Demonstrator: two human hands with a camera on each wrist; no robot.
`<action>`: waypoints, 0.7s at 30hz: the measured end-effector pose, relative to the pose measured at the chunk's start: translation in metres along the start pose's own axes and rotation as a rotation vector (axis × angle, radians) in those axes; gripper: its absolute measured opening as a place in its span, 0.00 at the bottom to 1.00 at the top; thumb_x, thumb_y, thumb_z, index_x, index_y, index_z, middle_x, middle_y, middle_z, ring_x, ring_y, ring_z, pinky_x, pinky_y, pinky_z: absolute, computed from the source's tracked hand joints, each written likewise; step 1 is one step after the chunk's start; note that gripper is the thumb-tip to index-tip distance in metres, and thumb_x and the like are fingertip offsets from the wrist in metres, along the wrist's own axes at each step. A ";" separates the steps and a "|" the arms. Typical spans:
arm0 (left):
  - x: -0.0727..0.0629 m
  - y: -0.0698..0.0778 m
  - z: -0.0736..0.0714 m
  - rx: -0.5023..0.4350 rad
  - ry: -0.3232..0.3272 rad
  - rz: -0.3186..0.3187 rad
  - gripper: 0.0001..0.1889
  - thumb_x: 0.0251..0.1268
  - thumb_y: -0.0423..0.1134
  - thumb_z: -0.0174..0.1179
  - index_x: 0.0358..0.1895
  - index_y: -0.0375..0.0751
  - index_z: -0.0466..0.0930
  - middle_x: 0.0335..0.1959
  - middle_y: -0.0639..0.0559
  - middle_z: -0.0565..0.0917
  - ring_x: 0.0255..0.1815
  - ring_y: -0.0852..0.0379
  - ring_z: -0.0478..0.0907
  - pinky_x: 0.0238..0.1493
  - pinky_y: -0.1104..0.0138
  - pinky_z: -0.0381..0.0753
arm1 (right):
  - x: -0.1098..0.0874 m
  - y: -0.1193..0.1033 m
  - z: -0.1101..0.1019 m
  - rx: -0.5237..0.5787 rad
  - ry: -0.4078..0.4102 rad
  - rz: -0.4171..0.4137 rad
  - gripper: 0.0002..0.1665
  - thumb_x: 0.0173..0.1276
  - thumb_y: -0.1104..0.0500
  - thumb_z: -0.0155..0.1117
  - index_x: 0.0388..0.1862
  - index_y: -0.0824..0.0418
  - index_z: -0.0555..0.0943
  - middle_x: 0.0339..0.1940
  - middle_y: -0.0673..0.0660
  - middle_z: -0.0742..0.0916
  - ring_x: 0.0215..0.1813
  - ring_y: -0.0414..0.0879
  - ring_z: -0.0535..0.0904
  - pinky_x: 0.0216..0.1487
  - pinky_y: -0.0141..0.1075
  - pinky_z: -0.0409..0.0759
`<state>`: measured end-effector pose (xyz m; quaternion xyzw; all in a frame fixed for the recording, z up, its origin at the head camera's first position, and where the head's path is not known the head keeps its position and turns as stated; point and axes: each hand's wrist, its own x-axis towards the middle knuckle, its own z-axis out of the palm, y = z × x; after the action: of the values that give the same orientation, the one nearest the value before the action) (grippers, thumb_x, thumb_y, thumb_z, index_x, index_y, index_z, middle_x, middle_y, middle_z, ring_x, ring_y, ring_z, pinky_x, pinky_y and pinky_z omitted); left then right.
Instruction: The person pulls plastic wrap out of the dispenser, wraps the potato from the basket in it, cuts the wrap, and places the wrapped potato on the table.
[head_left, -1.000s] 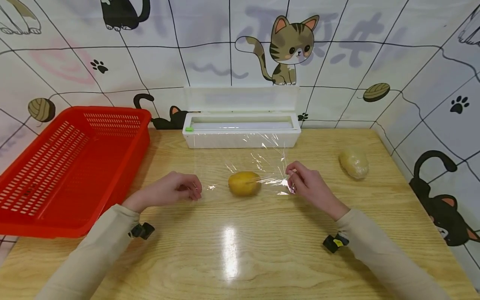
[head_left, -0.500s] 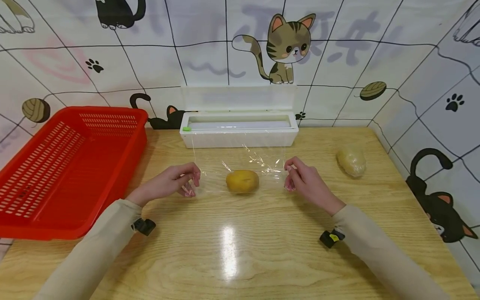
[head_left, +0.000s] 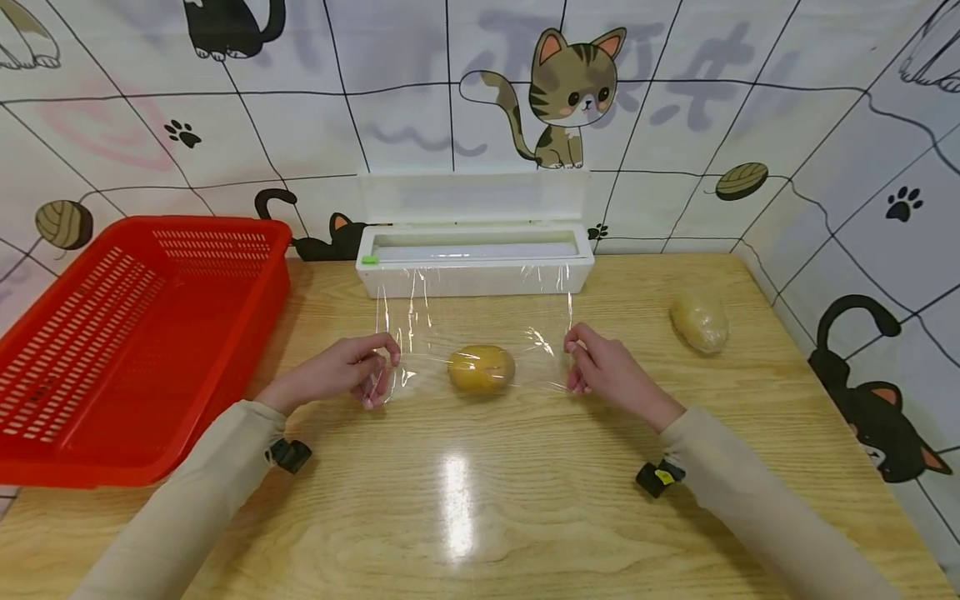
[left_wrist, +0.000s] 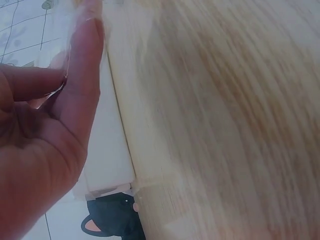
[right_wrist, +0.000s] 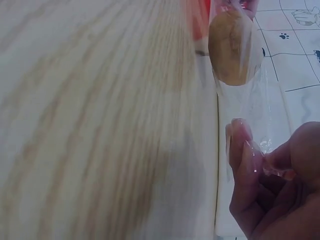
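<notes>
A clear sheet of cling film [head_left: 420,321] runs from the white dispenser box [head_left: 480,279] toward me, its glints crossing a yellow-brown potato [head_left: 482,370] on the table. My left hand [head_left: 352,368] pinches the film's left edge between thumb and fingers; in the left wrist view the thumb of that hand [left_wrist: 55,110] meets the fingers at the film. On the other side, my right hand [head_left: 611,367] pinches the right edge. The right wrist view shows the potato [right_wrist: 234,47] through the film, beyond my right hand [right_wrist: 270,185].
A red plastic basket [head_left: 168,400] stands at the left. At the back right lies a potato wrapped in film [head_left: 699,322]. The dispenser's lid [head_left: 472,198] is raised against the cat-patterned wall covering [head_left: 405,108]. Wooden tabletop [head_left: 375,517] extends in front of the hands.
My left hand has taken hold of the film's left edge, and its fingers have spread into the sheet. The film, bunched at the right before, is now stretched wider and flatter between both hands.
</notes>
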<state>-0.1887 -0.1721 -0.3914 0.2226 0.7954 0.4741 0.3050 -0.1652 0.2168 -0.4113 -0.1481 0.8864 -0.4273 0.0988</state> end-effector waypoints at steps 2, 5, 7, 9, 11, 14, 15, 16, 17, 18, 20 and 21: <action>-0.001 0.000 0.000 0.000 -0.004 0.001 0.08 0.73 0.24 0.40 0.47 0.33 0.68 0.22 0.43 0.78 0.21 0.50 0.77 0.27 0.57 0.82 | -0.002 0.000 0.001 -0.007 0.005 -0.010 0.05 0.77 0.67 0.44 0.42 0.67 0.69 0.16 0.53 0.81 0.19 0.46 0.79 0.22 0.36 0.79; -0.002 0.001 0.000 0.004 -0.017 -0.002 0.08 0.74 0.25 0.40 0.48 0.34 0.68 0.23 0.42 0.78 0.22 0.50 0.77 0.28 0.56 0.83 | -0.006 0.000 0.002 -0.009 0.006 -0.016 0.05 0.77 0.67 0.43 0.42 0.66 0.69 0.16 0.52 0.81 0.19 0.46 0.79 0.22 0.36 0.78; -0.003 0.001 0.000 0.010 -0.029 -0.006 0.08 0.74 0.25 0.40 0.49 0.34 0.67 0.24 0.43 0.78 0.23 0.50 0.77 0.29 0.56 0.83 | -0.009 -0.002 0.003 -0.015 0.008 -0.020 0.05 0.77 0.68 0.43 0.42 0.66 0.68 0.15 0.52 0.81 0.19 0.47 0.79 0.21 0.36 0.78; -0.004 0.001 -0.001 0.006 -0.044 -0.006 0.09 0.74 0.25 0.40 0.51 0.33 0.66 0.25 0.42 0.78 0.25 0.49 0.78 0.30 0.56 0.83 | -0.012 -0.003 0.004 -0.020 0.019 -0.022 0.05 0.77 0.68 0.43 0.42 0.66 0.69 0.15 0.52 0.81 0.19 0.47 0.79 0.21 0.36 0.78; -0.006 0.001 -0.001 0.005 -0.052 -0.008 0.09 0.74 0.24 0.41 0.52 0.33 0.66 0.27 0.42 0.79 0.27 0.48 0.78 0.32 0.57 0.84 | -0.013 -0.003 0.005 -0.031 0.039 -0.027 0.05 0.77 0.67 0.43 0.42 0.65 0.69 0.15 0.51 0.81 0.18 0.46 0.79 0.20 0.35 0.77; -0.006 0.000 -0.002 -0.003 -0.057 -0.012 0.10 0.74 0.24 0.41 0.53 0.33 0.65 0.28 0.41 0.79 0.28 0.47 0.79 0.33 0.58 0.84 | -0.015 -0.004 0.006 -0.038 0.069 -0.044 0.06 0.78 0.65 0.44 0.42 0.65 0.70 0.15 0.50 0.81 0.18 0.45 0.79 0.20 0.34 0.77; -0.006 0.000 -0.002 -0.004 -0.057 -0.014 0.09 0.74 0.25 0.41 0.53 0.34 0.65 0.28 0.42 0.79 0.29 0.47 0.79 0.33 0.58 0.84 | -0.016 -0.003 0.006 -0.043 0.077 -0.052 0.06 0.79 0.64 0.44 0.42 0.65 0.70 0.15 0.50 0.81 0.18 0.45 0.78 0.19 0.34 0.76; -0.006 0.000 -0.002 -0.004 -0.057 -0.015 0.09 0.75 0.25 0.41 0.53 0.34 0.65 0.28 0.42 0.79 0.29 0.47 0.79 0.33 0.58 0.84 | -0.016 -0.003 0.005 -0.049 0.083 -0.058 0.07 0.79 0.64 0.44 0.43 0.65 0.70 0.15 0.50 0.81 0.18 0.44 0.78 0.19 0.34 0.76; -0.006 -0.001 -0.001 -0.007 -0.057 -0.015 0.09 0.75 0.25 0.41 0.52 0.34 0.65 0.29 0.42 0.79 0.29 0.47 0.79 0.33 0.58 0.84 | -0.016 -0.004 0.005 -0.055 0.087 -0.064 0.07 0.79 0.63 0.44 0.43 0.65 0.70 0.15 0.50 0.81 0.18 0.44 0.78 0.19 0.34 0.76; -0.006 -0.001 -0.001 -0.009 -0.057 -0.015 0.09 0.75 0.25 0.41 0.52 0.34 0.65 0.29 0.41 0.79 0.29 0.47 0.79 0.33 0.58 0.84 | -0.016 -0.004 0.005 -0.063 0.091 -0.068 0.07 0.79 0.63 0.44 0.43 0.65 0.70 0.15 0.50 0.80 0.17 0.44 0.78 0.19 0.34 0.75; -0.006 -0.001 -0.001 -0.010 -0.055 -0.016 0.08 0.75 0.25 0.41 0.51 0.35 0.65 0.28 0.41 0.79 0.29 0.47 0.79 0.33 0.58 0.84 | -0.015 -0.005 0.005 -0.079 0.096 -0.066 0.08 0.79 0.62 0.44 0.43 0.65 0.70 0.14 0.49 0.80 0.17 0.43 0.78 0.19 0.34 0.75; -0.006 -0.002 -0.001 -0.008 -0.051 -0.018 0.09 0.74 0.24 0.41 0.51 0.36 0.65 0.28 0.41 0.79 0.29 0.47 0.79 0.33 0.58 0.84 | -0.015 -0.006 0.005 -0.086 0.096 -0.061 0.08 0.79 0.61 0.44 0.44 0.65 0.70 0.14 0.49 0.80 0.17 0.43 0.78 0.19 0.34 0.74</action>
<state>-0.1853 -0.1774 -0.3910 0.2260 0.7874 0.4688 0.3304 -0.1490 0.2151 -0.4087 -0.1584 0.9028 -0.3980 0.0368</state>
